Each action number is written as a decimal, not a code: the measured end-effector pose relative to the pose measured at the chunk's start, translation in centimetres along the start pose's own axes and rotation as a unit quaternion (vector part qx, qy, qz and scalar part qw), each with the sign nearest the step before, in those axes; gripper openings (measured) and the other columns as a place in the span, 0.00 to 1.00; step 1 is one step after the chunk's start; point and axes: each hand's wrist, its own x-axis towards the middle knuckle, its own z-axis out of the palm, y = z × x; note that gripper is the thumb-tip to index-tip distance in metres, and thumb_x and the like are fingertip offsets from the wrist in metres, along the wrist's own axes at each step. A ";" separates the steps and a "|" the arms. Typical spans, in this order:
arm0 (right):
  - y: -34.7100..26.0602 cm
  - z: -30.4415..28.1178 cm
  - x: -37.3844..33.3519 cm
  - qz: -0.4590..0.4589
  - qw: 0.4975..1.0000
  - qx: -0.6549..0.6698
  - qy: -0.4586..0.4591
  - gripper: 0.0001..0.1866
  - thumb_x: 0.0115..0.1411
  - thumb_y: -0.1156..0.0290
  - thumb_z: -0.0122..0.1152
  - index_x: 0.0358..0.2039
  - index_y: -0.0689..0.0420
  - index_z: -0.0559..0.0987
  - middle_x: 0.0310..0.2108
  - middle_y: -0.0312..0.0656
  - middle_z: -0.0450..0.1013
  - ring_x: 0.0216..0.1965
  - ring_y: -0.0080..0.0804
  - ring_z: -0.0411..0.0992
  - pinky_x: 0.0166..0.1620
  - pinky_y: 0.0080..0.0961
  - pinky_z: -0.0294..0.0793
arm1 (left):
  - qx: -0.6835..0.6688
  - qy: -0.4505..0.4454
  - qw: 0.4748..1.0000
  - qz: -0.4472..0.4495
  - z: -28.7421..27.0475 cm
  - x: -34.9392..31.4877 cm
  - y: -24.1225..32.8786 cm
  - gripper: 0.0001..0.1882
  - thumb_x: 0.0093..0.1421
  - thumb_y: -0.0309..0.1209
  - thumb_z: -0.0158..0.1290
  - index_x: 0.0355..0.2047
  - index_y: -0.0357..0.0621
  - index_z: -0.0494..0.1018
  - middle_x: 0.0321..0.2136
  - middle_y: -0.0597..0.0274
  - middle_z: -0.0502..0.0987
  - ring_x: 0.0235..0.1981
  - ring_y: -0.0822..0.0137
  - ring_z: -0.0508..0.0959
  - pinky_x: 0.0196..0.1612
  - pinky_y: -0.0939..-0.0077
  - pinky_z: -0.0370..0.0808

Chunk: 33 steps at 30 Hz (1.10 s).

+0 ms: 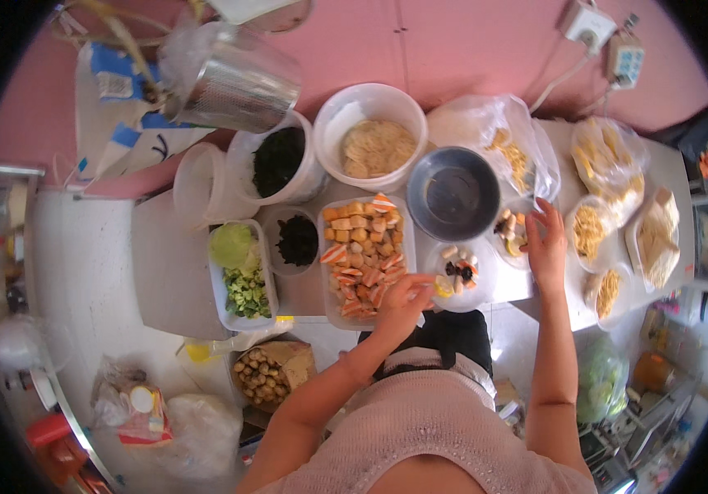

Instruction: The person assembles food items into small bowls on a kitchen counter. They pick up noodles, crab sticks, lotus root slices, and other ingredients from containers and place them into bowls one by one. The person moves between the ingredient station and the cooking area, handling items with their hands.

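Note:
My left hand (404,305) reaches over the left rim of a clear plastic bowl (483,295), its fingers bent toward the thumb beside a yellow slice (443,286). Whatever they may pinch is too small to make out. White, orange and dark food pieces lie in that bowl. My right hand (546,240) has its fingers apart at the right edge of a second clear bowl (508,258) with similar pieces. Left of the left hand stands a tray (328,309) of orange-and-white striped pieces and golden cubes. Behind the bowls is a dark grey basin (454,193).
At the left are a tray of chopped greens (243,280), a bowl of dark seaweed-like food (298,240) and white tubs (369,92). Bags and bowls of noodles (590,233) stand at the right. A metal strainer (243,78) hangs above; a box of small brown items (263,377) sits below.

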 end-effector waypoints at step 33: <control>-14.5 19.8 16.8 0.078 0.845 0.255 -0.463 0.23 0.63 0.73 0.56 0.58 0.54 0.67 0.46 0.41 0.71 0.44 0.28 0.74 0.37 0.28 0.83 | 0.064 0.203 0.955 0.206 -11.5 -0.3 6.2 0.10 0.64 0.21 0.51 0.46 0.33 0.70 0.42 0.57 0.77 0.45 0.68 0.77 0.50 0.75 0.74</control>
